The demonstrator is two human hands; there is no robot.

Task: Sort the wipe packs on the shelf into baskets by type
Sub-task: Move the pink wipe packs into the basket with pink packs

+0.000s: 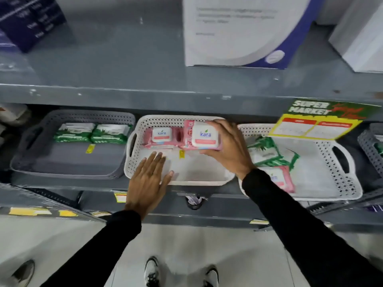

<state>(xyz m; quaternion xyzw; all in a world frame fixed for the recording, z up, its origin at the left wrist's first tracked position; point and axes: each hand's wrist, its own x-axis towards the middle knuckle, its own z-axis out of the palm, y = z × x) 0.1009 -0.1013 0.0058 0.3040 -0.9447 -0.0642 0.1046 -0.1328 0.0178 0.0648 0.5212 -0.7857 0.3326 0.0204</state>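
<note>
Pink Kara wipe packs are what we see at the centre of the head view. Our right hand (227, 145) has its fingers and thumb closed around one pink pack (204, 136), holding it over the back right part of the middle white basket (132, 162), just beside a second pink pack (160, 136) that lies along the back wall of that basket. Our left hand (148, 176) is flat and spread, holding nothing, its palm over the front rim of the white basket and its fingertips on the basket floor near a small yellow tag (182, 154).

To the left stands a grey basket (68, 162) with two green packs (93, 132) side by side at its back. To the right, a second white basket (339, 172) holds several green packs (267, 152) in a loose heap and another pink pack (284, 179) partly hidden under our right sleeve. All three baskets sit on a grey metal shelf (207, 190). A yellow and green "Super Market" price sign (317, 119) hangs from the shelf above, over the right basket. How many green packs lie in that heap we cannot tell.
</note>
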